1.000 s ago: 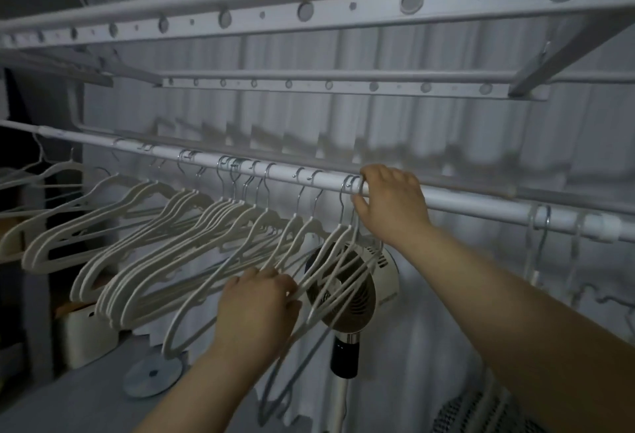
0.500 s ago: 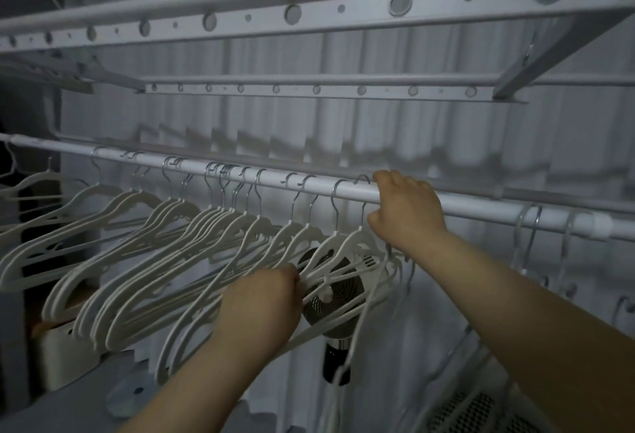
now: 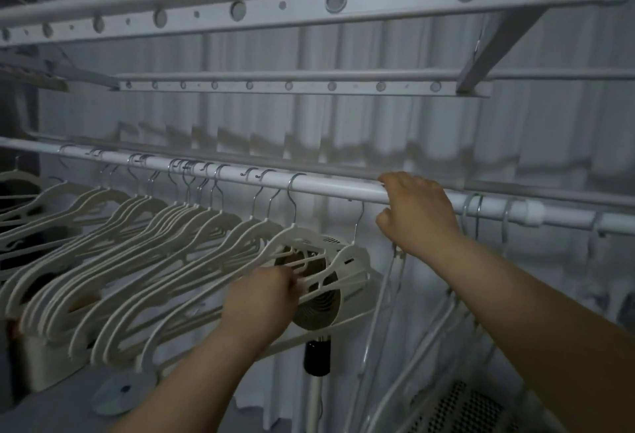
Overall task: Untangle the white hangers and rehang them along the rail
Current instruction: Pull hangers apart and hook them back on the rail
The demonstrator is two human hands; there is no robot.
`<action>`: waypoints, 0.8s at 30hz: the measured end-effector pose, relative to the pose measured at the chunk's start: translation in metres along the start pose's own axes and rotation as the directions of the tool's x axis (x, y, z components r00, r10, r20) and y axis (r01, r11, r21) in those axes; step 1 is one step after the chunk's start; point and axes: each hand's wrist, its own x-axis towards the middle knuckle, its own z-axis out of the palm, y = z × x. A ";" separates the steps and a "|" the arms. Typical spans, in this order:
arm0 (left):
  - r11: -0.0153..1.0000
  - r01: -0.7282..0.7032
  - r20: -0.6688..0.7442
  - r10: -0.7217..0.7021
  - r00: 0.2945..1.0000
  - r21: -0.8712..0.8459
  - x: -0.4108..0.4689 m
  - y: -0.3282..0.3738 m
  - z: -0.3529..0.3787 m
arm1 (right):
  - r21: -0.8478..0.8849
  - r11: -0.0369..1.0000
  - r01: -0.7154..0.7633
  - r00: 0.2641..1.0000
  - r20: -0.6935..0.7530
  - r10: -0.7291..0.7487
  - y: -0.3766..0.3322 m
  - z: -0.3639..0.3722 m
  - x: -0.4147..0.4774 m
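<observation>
Dim curtained corner, white hangers (image 3: 165, 247) crowded along the rail (image 3: 330, 188).
Your left hand (image 3: 261, 298) pinches the rightmost hanger's arm; your right hand (image 3: 414, 212) grasps the rail, clenched. You're mid-untangle: next, work that hanger free of its neighbours and seat its hook.

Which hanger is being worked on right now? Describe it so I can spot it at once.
Follow the white rail rightward to the right hand resting on it. Just left of that hand hangs the last white hanger of the packed row, in front of the round fan. Unlike its neighbours, the left hand grips its lower bars.
</observation>
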 end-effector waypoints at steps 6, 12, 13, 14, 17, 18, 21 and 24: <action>0.994 0.104 0.042 -0.102 0.994 -0.031 -0.041 -0.014 -0.010 | 0.080 0.976 0.204 0.963 -0.197 -0.185 0.000 0.003 -0.009; 0.992 0.124 0.004 -0.125 0.992 0.037 -0.094 -0.034 -0.025 | 0.165 0.910 0.382 0.913 0.087 -0.399 -0.032 0.000 -0.013; 0.990 0.133 0.002 -0.133 0.991 0.043 -0.102 -0.037 -0.028 | 0.189 0.913 0.363 0.894 0.205 -0.398 -0.038 0.004 -0.016; 0.989 0.142 0.002 -0.142 0.990 0.050 -0.109 -0.040 -0.032 | 0.205 0.919 0.337 0.871 0.302 -0.387 -0.044 0.006 -0.020; 0.983 0.175 -0.005 -0.175 0.985 0.047 -0.128 -0.050 -0.042 | 0.314 0.916 0.250 0.797 0.470 -0.379 -0.059 0.011 -0.031; 0.984 0.172 -0.002 -0.172 0.985 0.055 -0.133 -0.054 -0.046 | 0.374 0.902 0.217 0.779 0.490 -0.391 -0.063 0.013 -0.034; 0.985 0.154 0.071 -0.159 0.985 0.073 -0.145 -0.069 -0.058 | 0.565 0.823 0.051 0.756 0.517 -0.402 -0.073 0.009 -0.039; 0.990 0.140 0.178 -0.139 0.974 0.007 -0.153 -0.096 -0.069 | 0.594 0.804 -0.009 0.724 0.559 -0.405 -0.087 -0.002 -0.042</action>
